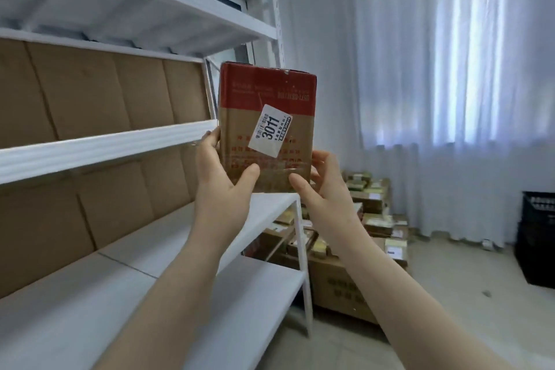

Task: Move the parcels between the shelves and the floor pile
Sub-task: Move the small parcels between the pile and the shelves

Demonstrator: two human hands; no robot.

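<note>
While both hands hold it up, the parcel stands upright in the air just off the right end of the shelves, level with the middle board's front edge and above the right corner of the board below. It is a brown box with a red band across its top and a tilted white label reading 3011 on the near face.

The left hand grips the box's lower left edge: its thumb lies on the near face and its fingers curl round the left side. The right hand grips the lower right corner, thumb on the near face, fingers wrapped behind the right edge.

Brown cardboard lines the back of the shelves. Beyond their right end post, a pile of boxes lies on the floor along the curtained wall. A black crate stands at the right edge of view, well apart from the pile.
</note>
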